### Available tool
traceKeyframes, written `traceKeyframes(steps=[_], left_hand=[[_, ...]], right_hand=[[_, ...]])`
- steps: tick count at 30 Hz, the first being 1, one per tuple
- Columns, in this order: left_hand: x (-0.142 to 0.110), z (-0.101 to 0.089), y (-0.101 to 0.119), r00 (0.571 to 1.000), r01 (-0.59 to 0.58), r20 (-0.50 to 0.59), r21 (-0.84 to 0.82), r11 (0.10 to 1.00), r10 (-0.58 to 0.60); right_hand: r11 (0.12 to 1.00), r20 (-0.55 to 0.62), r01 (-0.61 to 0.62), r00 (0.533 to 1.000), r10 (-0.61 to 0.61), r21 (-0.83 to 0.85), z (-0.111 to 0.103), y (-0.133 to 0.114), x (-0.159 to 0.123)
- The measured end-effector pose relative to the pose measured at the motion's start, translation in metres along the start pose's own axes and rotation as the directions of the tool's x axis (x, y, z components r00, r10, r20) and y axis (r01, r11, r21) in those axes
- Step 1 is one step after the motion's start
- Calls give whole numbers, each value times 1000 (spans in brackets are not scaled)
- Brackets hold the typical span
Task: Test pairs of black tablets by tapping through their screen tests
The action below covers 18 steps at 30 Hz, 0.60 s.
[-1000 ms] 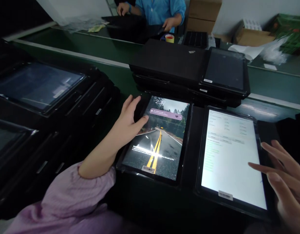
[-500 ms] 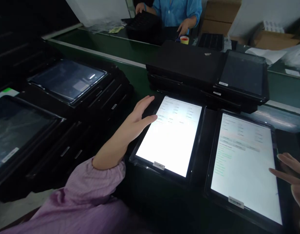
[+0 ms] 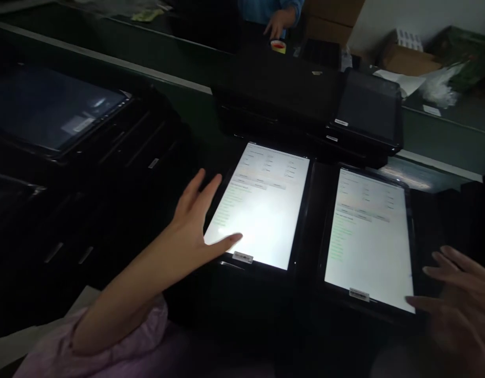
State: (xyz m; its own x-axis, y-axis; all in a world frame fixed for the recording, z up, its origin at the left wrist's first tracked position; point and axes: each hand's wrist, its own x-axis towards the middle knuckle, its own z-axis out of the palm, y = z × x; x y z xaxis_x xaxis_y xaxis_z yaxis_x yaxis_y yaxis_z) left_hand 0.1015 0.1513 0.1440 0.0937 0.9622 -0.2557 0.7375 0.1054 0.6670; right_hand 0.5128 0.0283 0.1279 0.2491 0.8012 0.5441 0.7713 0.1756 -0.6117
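Two lit tablets lie side by side in black trays before me. My left hand [image 3: 197, 223] is open, fingers spread along the left edge of the left tablet [image 3: 262, 205], its thumb tip resting on the screen's lower left corner. That screen shows a white page with small rows of text. My right hand [image 3: 459, 299] is open too, fingers apart, hovering at the lower right corner of the right tablet [image 3: 368, 236], which shows a similar white list page. Neither hand holds anything.
Stacks of black trays with dark tablets [image 3: 49, 113] fill the left side. More stacked trays [image 3: 282, 89] and a dark tablet [image 3: 368, 107] sit behind the lit ones. Across the green conveyor, another person's hand [image 3: 276, 23] rests near a tape roll [image 3: 278, 46]. Cardboard boxes [image 3: 408, 55] stand far right.
The left tablet went from a road lock screen to a white page with text. My left hand slid down from its upper left edge to its lower left corner. The picture has darkened.
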Motion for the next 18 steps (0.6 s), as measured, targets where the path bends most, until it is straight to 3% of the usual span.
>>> traceKeyframes(steps=[5, 9, 14, 18], left_hand=[[14, -10, 11, 996, 71, -39, -149, 986, -77], [16, -11, 14, 996, 62, -49, -131, 989, -69], [16, -9, 8, 998, 17, -55, -172, 985, -27], [13, -12, -7, 998, -7, -57, -242, 970, -7]], right_hand=[[997, 88, -37, 995, 43, -61, 4, -43, -31], [994, 140, -42, 989, 55, -96, 2, -43, -40], [968, 81, -73, 992, 95, -242, 9, -34, -34], [980, 86, -100, 990, 116, -172, 16, -42, -28]])
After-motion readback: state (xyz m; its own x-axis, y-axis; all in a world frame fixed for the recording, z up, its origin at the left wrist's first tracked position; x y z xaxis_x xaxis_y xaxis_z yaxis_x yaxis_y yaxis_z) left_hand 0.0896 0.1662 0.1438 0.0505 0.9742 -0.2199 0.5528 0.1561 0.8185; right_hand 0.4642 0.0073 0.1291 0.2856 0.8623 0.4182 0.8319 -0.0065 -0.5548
